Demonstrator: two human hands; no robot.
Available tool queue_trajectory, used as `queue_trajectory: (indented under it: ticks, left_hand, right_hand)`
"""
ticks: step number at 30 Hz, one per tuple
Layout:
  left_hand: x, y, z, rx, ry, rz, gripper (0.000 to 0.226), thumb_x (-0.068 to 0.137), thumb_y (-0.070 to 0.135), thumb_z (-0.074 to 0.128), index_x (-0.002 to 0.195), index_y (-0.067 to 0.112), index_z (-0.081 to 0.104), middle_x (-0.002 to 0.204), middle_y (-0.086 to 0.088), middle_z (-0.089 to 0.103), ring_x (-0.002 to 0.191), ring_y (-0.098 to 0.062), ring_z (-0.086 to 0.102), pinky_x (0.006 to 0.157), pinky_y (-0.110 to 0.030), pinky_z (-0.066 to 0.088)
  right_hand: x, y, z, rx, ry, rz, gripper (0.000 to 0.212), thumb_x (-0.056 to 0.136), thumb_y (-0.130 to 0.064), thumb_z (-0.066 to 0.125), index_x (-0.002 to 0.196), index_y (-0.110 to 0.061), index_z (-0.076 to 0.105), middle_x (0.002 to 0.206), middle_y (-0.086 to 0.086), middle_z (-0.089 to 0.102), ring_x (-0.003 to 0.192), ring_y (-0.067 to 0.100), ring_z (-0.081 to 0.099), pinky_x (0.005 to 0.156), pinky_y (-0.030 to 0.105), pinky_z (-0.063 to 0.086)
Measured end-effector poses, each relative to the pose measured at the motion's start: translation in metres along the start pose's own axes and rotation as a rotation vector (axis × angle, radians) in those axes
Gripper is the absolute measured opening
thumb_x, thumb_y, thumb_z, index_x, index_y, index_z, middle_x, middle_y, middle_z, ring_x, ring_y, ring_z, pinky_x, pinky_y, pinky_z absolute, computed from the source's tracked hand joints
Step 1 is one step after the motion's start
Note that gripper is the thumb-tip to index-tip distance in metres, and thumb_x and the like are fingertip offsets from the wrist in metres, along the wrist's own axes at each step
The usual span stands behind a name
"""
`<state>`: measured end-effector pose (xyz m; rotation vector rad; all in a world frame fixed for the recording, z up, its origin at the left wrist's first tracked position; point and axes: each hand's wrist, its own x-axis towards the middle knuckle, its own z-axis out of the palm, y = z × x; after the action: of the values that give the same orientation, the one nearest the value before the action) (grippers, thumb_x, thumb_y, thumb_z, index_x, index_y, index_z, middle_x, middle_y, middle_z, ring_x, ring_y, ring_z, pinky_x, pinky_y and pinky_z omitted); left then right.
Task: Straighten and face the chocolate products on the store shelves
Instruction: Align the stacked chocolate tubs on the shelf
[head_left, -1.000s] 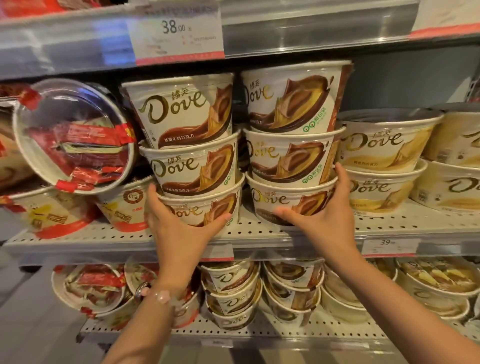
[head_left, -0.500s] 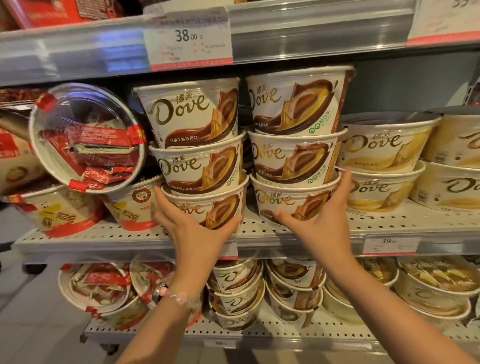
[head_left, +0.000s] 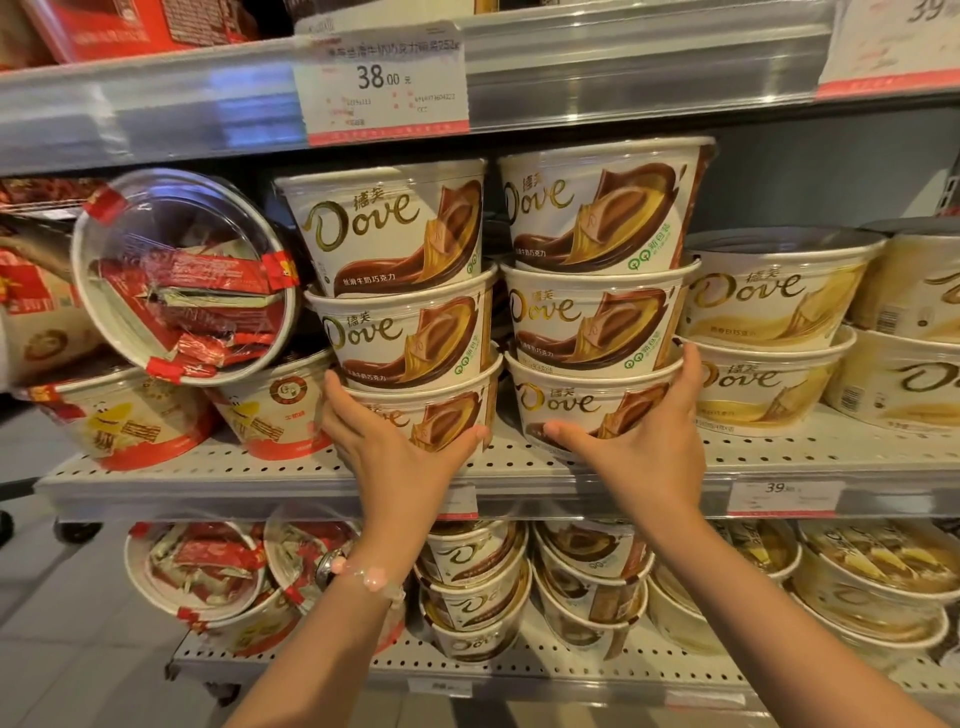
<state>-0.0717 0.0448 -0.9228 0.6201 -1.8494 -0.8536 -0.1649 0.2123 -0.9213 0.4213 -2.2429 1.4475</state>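
Currently, step in hand: squaring two side-by-side stacks of white-and-brown Dove chocolate tubs on the perforated white metal middle shelf (head_left: 208, 462).

Left hand (head_left: 400, 457): fingers and thumb curved round the bottom tub of the left stack (head_left: 441, 410), thumb across its front.

Right hand (head_left: 644, 441): cupped round the bottom tub of the right stack (head_left: 587, 405), fingers up its right side, thumb along its base.

Stacks: three tubs high, logos facing out, upper tubs slightly offset.

Next move, as I judge it: nudge both bases level with the shelf edge, then true the upper tubs without toppling them.

Neighbours: cream-and-gold Dove tubs (head_left: 769, 312) to the right; a clear-lidded red-trimmed tub (head_left: 182, 280) tipped on its side to the left, still needing righting.

Hidden: both hands cover part of the bottom labels; whatever stands behind the stacks is dark, possibly more tubs. Far-right tubs are cut off.
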Motion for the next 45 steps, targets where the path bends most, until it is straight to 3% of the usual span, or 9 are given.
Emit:
queue_trajectory:
  ticks: [5,17,21,26,29,32,35,45]
  left_hand:
    - [0.004,-0.004,-0.002,-0.020,-0.035,0.013,0.143,0.044,0.041,0.090,0.146,0.017,-0.008,0.148,-0.015,0.007,0.138,-0.024,0.007,0.112,-0.045,0.016]
    - [0.004,-0.007,0.000,-0.024,-0.034,0.036,0.142,0.047,0.038,0.090,0.146,0.015,-0.010,0.151,-0.014,0.003,0.140,-0.024,0.003,0.112,-0.041,0.011]
    - [0.003,-0.010,-0.001,-0.048,-0.018,0.053,0.142,0.047,0.042,0.088,0.147,0.019,-0.010,0.153,-0.009,0.001,0.141,-0.017,0.002,0.106,-0.030,0.009]
    - [0.001,-0.009,-0.001,-0.027,-0.017,0.054,0.144,0.048,0.045,0.087,0.147,0.017,-0.013,0.156,-0.005,-0.005,0.141,-0.012,-0.003,0.107,-0.028,0.003]
    - [-0.007,-0.008,-0.002,-0.016,-0.011,0.064,0.141,0.051,0.051,0.084,0.146,0.023,-0.018,0.157,0.000,-0.009,0.134,0.001,-0.009,0.109,-0.028,-0.001]
    - [-0.016,-0.006,0.002,0.031,-0.016,0.087,0.142,0.051,0.060,0.079,0.143,0.026,-0.024,0.157,-0.004,-0.013,0.141,-0.011,-0.010,0.114,-0.035,-0.001]
    - [-0.017,-0.004,0.007,0.094,-0.008,0.088,0.146,0.051,0.060,0.079,0.142,0.017,-0.027,0.156,-0.014,-0.011,0.144,-0.024,-0.004,0.112,-0.034,-0.002]
    - [-0.012,-0.011,0.009,0.105,0.000,0.104,0.144,0.054,0.058,0.080,0.144,0.011,-0.022,0.156,-0.016,-0.008,0.144,-0.024,-0.002,0.113,-0.030,0.001]
  right_hand:
    - [0.004,0.003,-0.004,0.055,-0.047,-0.020,0.133,0.041,-0.060,0.083,0.142,-0.035,0.001,0.149,0.002,0.033,0.131,0.025,0.040,0.102,0.041,0.039]
    - [0.007,0.008,-0.010,0.085,-0.094,-0.042,0.131,0.040,-0.060,0.082,0.140,-0.039,0.001,0.147,-0.001,0.035,0.131,0.022,0.040,0.100,0.034,0.036]
    - [0.008,0.008,-0.010,0.072,-0.116,-0.056,0.133,0.041,-0.061,0.082,0.142,-0.037,-0.002,0.150,0.000,0.030,0.133,0.022,0.037,0.100,0.033,0.035]
    - [0.009,0.007,-0.012,0.069,-0.147,-0.066,0.136,0.042,-0.059,0.083,0.142,-0.038,-0.006,0.153,0.000,0.026,0.135,0.021,0.035,0.102,0.033,0.035]
    - [0.006,0.006,-0.012,0.093,-0.144,-0.069,0.139,0.044,-0.058,0.083,0.144,-0.036,-0.012,0.155,0.000,0.020,0.138,0.019,0.029,0.103,0.028,0.029]
    - [-0.003,0.006,-0.009,0.068,-0.103,-0.090,0.141,0.049,-0.056,0.083,0.145,-0.029,-0.017,0.156,0.001,0.015,0.140,0.019,0.025,0.105,0.026,0.026]
    - [-0.007,0.006,-0.007,-0.010,-0.086,-0.116,0.144,0.049,-0.056,0.083,0.145,-0.024,-0.018,0.156,0.003,0.017,0.139,0.021,0.028,0.104,0.028,0.031]
    - [-0.006,0.007,-0.009,-0.081,-0.067,-0.125,0.141,0.049,-0.060,0.082,0.146,-0.025,-0.015,0.153,0.004,0.024,0.133,0.026,0.037,0.100,0.036,0.039]
